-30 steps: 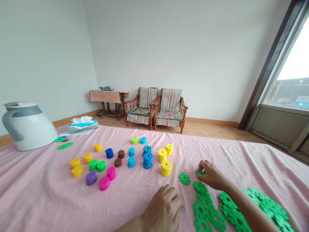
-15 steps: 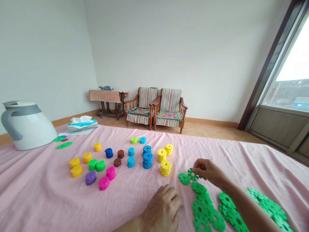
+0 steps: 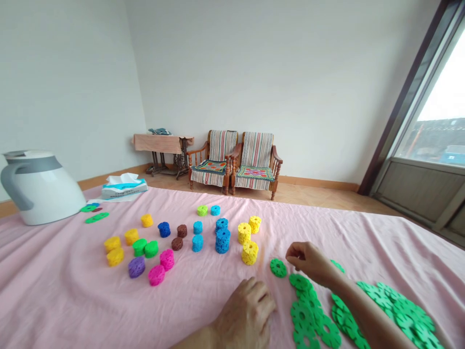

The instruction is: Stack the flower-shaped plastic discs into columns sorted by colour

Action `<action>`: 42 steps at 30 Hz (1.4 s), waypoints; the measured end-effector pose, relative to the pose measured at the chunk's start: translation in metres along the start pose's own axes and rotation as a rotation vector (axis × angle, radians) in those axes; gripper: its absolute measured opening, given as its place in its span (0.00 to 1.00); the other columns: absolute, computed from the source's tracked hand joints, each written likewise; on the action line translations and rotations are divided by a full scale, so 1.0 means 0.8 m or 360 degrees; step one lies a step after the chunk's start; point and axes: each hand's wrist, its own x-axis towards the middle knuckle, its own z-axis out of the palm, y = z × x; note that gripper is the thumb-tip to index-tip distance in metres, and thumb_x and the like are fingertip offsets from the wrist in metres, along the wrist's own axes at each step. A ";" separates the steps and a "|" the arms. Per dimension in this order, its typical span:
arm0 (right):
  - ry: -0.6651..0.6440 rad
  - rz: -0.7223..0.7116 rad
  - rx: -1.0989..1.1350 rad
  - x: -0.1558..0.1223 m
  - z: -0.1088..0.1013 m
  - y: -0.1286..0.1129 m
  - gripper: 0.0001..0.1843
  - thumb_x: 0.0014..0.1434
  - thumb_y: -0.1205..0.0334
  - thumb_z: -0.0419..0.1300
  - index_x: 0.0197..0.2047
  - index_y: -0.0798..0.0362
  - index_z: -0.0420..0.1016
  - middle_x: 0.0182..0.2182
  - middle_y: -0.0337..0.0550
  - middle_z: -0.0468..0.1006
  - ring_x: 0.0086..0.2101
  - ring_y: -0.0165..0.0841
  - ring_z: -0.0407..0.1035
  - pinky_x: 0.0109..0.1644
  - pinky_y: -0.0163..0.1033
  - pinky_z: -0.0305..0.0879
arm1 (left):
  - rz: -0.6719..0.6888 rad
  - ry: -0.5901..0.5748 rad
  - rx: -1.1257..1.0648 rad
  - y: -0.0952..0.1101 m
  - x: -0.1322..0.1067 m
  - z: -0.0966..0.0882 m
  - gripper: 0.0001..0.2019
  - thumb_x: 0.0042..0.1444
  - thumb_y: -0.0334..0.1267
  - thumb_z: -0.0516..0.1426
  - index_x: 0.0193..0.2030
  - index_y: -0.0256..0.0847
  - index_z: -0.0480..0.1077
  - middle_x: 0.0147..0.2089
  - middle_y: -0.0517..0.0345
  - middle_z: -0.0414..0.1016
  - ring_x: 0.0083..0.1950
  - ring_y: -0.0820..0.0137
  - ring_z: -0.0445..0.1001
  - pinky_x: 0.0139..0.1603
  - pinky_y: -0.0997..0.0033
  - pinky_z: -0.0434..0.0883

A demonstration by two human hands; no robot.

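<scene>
My left hand (image 3: 248, 310) rests back-up on the pink cloth with its fingers curled under; nothing shows in it. Over the cloth to its right is my right hand (image 3: 305, 261), its fingers bent loosely and slightly apart, holding nothing I can see. Just left of its fingertips lies a green notched disc (image 3: 278, 267), flat on the cloth. Nearer me, an overlapping row of green notched discs (image 3: 308, 310) runs toward the bottom edge. More green discs (image 3: 395, 305) are heaped on the right, partly covered by my right forearm.
Yellow disc stacks (image 3: 250, 252) and blue disc stacks (image 3: 223, 241) stand left of my right hand. Stacks in several other colours spread farther left, including pink (image 3: 157, 275) and purple (image 3: 136, 266). A white jug (image 3: 51, 194) and a tissue box (image 3: 123, 188) are at the far left.
The green disc held in my right fingers is no longer in them; one disc now shows where two were side by side. The right hand has shifted slightly left and its fingers have loosened.
</scene>
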 end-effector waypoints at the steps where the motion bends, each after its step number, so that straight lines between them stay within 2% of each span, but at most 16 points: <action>1: -0.0067 -0.0023 -0.0056 -0.005 -0.007 -0.002 0.09 0.50 0.58 0.54 0.28 0.53 0.71 0.26 0.41 0.76 0.28 0.31 0.69 0.31 0.34 0.61 | 0.0001 -0.0001 -0.0006 0.000 0.000 0.000 0.07 0.50 0.27 0.55 0.36 0.40 0.65 0.40 0.58 0.69 0.44 0.67 0.65 0.45 0.70 0.63; 3: -0.0207 -0.0029 -0.0178 -0.016 -0.019 -0.005 0.10 0.47 0.56 0.58 0.31 0.52 0.72 0.30 0.42 0.76 0.31 0.32 0.69 0.33 0.35 0.61 | 0.0006 0.0003 -0.0017 0.000 0.000 -0.001 0.08 0.50 0.27 0.55 0.37 0.40 0.65 0.41 0.57 0.69 0.44 0.67 0.64 0.45 0.69 0.63; 6: -0.0310 -0.0001 -0.0361 -0.027 -0.025 -0.008 0.15 0.40 0.59 0.62 0.35 0.52 0.71 0.35 0.43 0.75 0.35 0.34 0.68 0.37 0.36 0.61 | 0.0014 0.0003 -0.0025 0.000 0.000 -0.001 0.09 0.50 0.27 0.54 0.38 0.41 0.65 0.41 0.57 0.68 0.44 0.67 0.64 0.45 0.68 0.63; 10: -0.0334 0.0017 -0.0465 -0.028 -0.020 -0.011 0.16 0.37 0.63 0.62 0.34 0.53 0.70 0.35 0.43 0.74 0.36 0.35 0.66 0.39 0.37 0.59 | 0.0011 0.0004 -0.0026 0.000 -0.001 -0.001 0.08 0.50 0.27 0.54 0.38 0.41 0.65 0.41 0.58 0.69 0.44 0.67 0.64 0.46 0.69 0.63; 17: -0.0346 0.0012 -0.0429 -0.024 -0.019 -0.005 0.14 0.38 0.63 0.61 0.32 0.53 0.67 0.33 0.42 0.72 0.34 0.34 0.65 0.36 0.36 0.58 | -0.0002 0.0008 -0.0001 0.001 -0.001 -0.001 0.08 0.50 0.27 0.55 0.37 0.40 0.65 0.41 0.59 0.69 0.44 0.68 0.65 0.46 0.70 0.62; 21: -0.0225 -0.0055 -0.0272 -0.019 -0.015 -0.009 0.13 0.41 0.63 0.59 0.33 0.53 0.65 0.34 0.42 0.71 0.35 0.33 0.65 0.38 0.36 0.59 | -0.0006 0.0013 -0.0010 0.001 -0.001 -0.002 0.08 0.50 0.27 0.55 0.37 0.40 0.65 0.40 0.59 0.69 0.44 0.69 0.64 0.46 0.70 0.62; 25: 0.0002 -0.0121 -0.0165 -0.012 0.006 -0.023 0.13 0.42 0.65 0.58 0.34 0.53 0.63 0.34 0.41 0.70 0.35 0.32 0.64 0.40 0.36 0.59 | -0.0003 0.0024 0.0001 -0.001 0.000 0.001 0.07 0.50 0.27 0.55 0.35 0.40 0.65 0.40 0.59 0.69 0.44 0.68 0.64 0.45 0.70 0.62; 28: 0.0067 -0.0147 -0.0159 -0.009 0.022 -0.029 0.13 0.41 0.66 0.58 0.34 0.53 0.63 0.34 0.41 0.69 0.35 0.32 0.63 0.39 0.36 0.59 | 0.0019 0.0032 0.0004 -0.008 0.002 0.007 0.07 0.50 0.27 0.54 0.37 0.40 0.65 0.40 0.58 0.69 0.43 0.68 0.64 0.44 0.69 0.63; 33: 0.0049 -0.0153 -0.0136 -0.006 0.031 -0.025 0.14 0.41 0.65 0.60 0.34 0.53 0.64 0.35 0.41 0.69 0.35 0.31 0.64 0.38 0.35 0.58 | 0.0052 0.0013 0.0016 -0.018 0.005 0.017 0.09 0.47 0.25 0.55 0.36 0.40 0.65 0.40 0.57 0.68 0.42 0.67 0.64 0.42 0.69 0.63; 39: 0.0065 -0.0133 -0.0157 -0.006 0.031 -0.023 0.15 0.40 0.65 0.61 0.35 0.54 0.66 0.35 0.42 0.69 0.35 0.32 0.64 0.38 0.35 0.58 | 0.0027 0.0010 0.0059 -0.012 0.003 0.012 0.11 0.48 0.23 0.54 0.37 0.40 0.65 0.40 0.58 0.68 0.43 0.67 0.63 0.44 0.69 0.62; 42: 0.0031 -0.0130 -0.0152 -0.008 0.029 -0.025 0.21 0.41 0.65 0.61 0.42 0.53 0.67 0.37 0.42 0.68 0.36 0.32 0.64 0.39 0.34 0.59 | 0.0021 -0.0008 0.0064 -0.010 0.003 0.009 0.11 0.48 0.23 0.54 0.37 0.40 0.65 0.41 0.58 0.68 0.43 0.67 0.63 0.44 0.69 0.61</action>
